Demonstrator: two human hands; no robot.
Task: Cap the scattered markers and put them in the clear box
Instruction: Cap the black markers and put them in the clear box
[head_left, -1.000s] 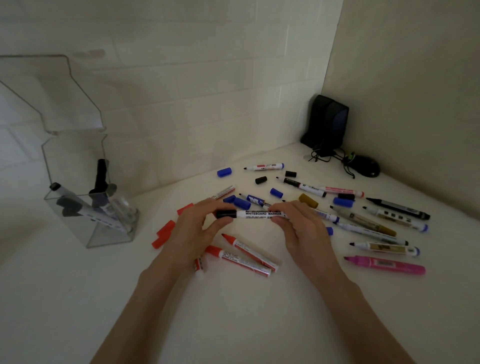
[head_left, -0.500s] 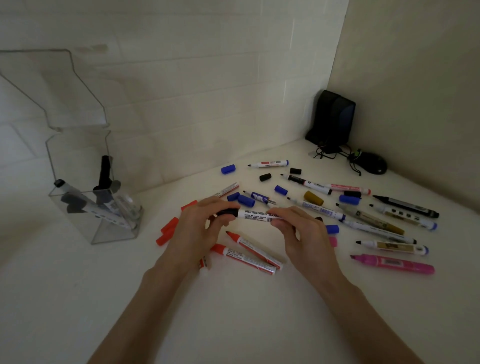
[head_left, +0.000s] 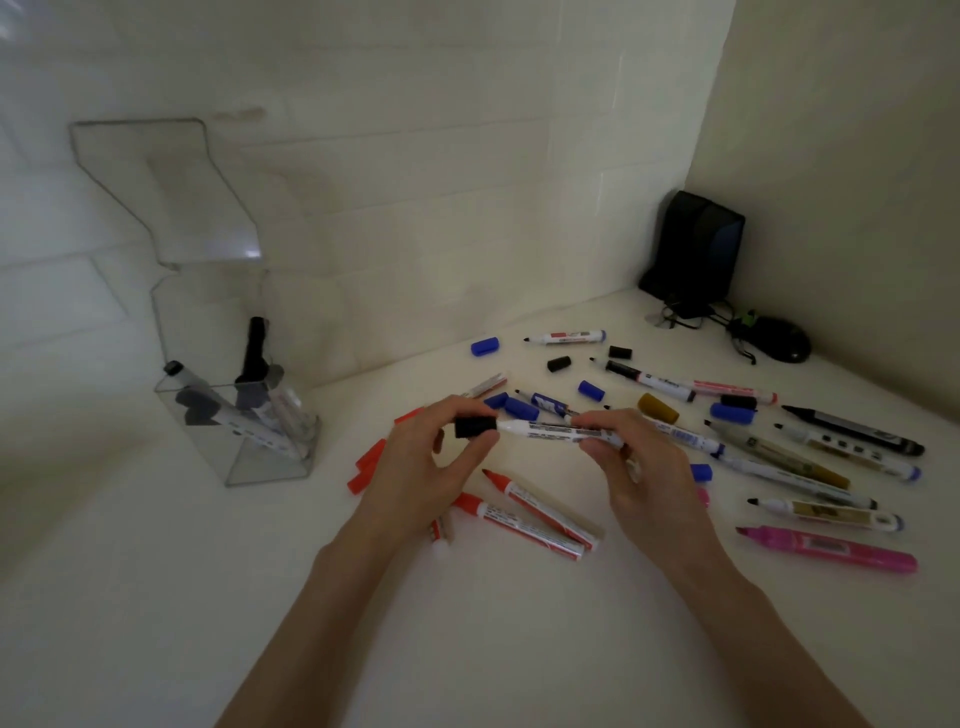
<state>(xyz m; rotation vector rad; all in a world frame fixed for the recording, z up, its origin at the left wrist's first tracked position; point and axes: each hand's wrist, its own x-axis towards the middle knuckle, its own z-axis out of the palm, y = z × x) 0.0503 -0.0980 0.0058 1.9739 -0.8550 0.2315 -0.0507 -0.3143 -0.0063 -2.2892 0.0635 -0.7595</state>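
Now: whiteboard marker (head_left: 558, 432), frame centre, rolled barcode-up since a second ago. Left hand (head_left: 415, 467) pinches black cap (head_left: 475, 427); right hand (head_left: 639, 467) pinches barrel. Capping seemingly done; clear box (head_left: 260, 462), left, next.

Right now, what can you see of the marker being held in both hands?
The marker has a white, plastic-looking barrel with dark printed text along it, too blurred to read. A black cap sits over its tip end; whether it is fully seated cannot be told. It is held roughly level, lifted off the table, with red markers lying near the hands. The left hand pinches the cap between thumb and fingers; the right hand pinches the barrel's other end, hiding it.
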